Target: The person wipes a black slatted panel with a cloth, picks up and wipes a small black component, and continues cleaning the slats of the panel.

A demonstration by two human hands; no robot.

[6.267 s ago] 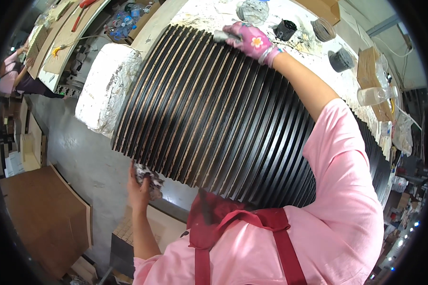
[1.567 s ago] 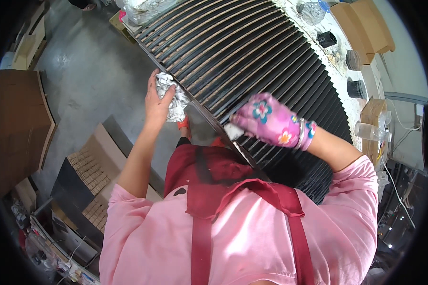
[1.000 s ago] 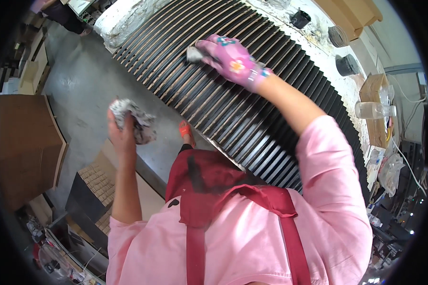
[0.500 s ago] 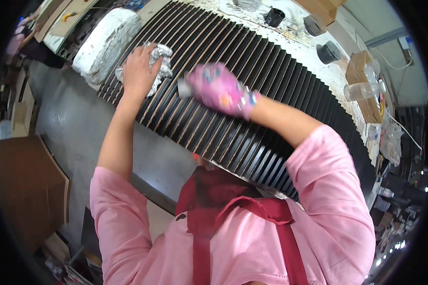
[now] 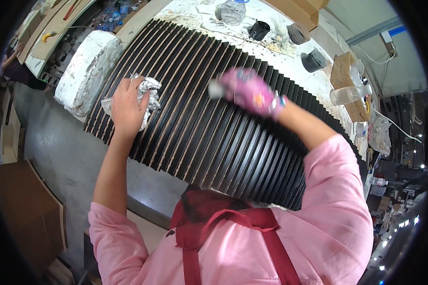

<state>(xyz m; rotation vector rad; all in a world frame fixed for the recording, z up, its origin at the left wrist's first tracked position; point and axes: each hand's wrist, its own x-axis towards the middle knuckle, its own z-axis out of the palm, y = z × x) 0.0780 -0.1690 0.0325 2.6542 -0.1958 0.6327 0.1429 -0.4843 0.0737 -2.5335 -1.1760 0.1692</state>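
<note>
A wide row of long black strips [image 5: 185, 90] with light brown edges lies side by side on the work table. My bare left hand [image 5: 127, 107] rests on the strips toward the left, its fingers curled round a crumpled white rag [image 5: 151, 89] with dark smudges. To the right, my right hand [image 5: 252, 92], in a pink patterned glove, is over the middle of the strips. It grips a small whitish block or pad [image 5: 216, 89], smeared by motion, so its exact kind and whether it touches the strips cannot be made out.
Left of the strips sits a white plastic-wrapped bundle [image 5: 88, 71]. Along the paint-stained far side [image 5: 204, 16] stand a clear jug [image 5: 231, 12], a black cup [image 5: 259, 30], a dark tub [image 5: 314, 61] and a clear bottle [image 5: 351, 95] by a cardboard box [image 5: 345, 71]. Another person [image 5: 21, 76] is at far left.
My right hand has moved right across the strips with the whitish block. The left hand keeps the rag, and the whole view has shifted slightly.
</note>
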